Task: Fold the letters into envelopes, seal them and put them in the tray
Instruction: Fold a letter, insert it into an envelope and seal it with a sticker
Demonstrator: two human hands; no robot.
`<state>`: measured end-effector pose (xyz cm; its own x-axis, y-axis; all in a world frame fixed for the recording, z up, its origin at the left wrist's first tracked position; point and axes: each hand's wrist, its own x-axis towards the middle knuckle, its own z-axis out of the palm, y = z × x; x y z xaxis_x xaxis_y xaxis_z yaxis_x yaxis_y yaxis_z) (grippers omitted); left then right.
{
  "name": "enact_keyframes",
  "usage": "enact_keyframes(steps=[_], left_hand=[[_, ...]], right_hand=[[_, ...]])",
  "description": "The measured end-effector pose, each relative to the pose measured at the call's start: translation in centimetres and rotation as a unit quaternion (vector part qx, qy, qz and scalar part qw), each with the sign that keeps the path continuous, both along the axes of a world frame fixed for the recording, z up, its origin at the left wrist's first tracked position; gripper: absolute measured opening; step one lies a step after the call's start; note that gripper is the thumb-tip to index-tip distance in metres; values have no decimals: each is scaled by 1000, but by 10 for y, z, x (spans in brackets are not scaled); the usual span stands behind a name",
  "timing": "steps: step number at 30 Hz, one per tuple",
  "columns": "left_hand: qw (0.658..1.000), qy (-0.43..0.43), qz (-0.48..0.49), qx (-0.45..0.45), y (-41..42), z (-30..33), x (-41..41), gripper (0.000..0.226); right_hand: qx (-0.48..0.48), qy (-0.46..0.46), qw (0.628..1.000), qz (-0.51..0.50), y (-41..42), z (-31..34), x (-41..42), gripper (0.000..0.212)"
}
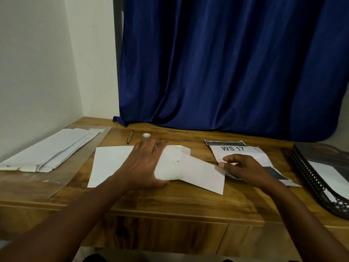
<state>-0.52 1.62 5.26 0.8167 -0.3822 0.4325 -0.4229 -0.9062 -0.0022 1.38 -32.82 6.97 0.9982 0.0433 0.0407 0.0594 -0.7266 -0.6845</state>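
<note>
Here, in the middle of the frame, our left hand (146, 163) lies flat and open on a folded letter (170, 165) that sits half inside a white envelope (202, 174) on the desk (170, 201), while our right hand (243, 170) pinches the envelope's right edge with bent fingers. We think we are at the stuffing step. Next we must push the letter all the way in, close the flap, and carry it to the black tray (311, 178) at the right edge.
</note>
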Motion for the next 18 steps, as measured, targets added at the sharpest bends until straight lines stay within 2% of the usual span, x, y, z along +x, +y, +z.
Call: enact_keyframes(steps=[4,9,13,18], left_hand=[[1000,-5,6,8,-1,-1,1,122],[1000,-7,1,6,-5,-1,2,120],[1000,-8,-13,11,-8,-6,1,119],[999,-18,-30,4,-20,-10,1,115]], right_hand=[[33,22,999,26,-3,-7,-5,25],[33,13,999,35,1,-5,-4,3],[178,14,984,0,21,2,-8,12],[304,-9,953,3,63,-9,-18,22]])
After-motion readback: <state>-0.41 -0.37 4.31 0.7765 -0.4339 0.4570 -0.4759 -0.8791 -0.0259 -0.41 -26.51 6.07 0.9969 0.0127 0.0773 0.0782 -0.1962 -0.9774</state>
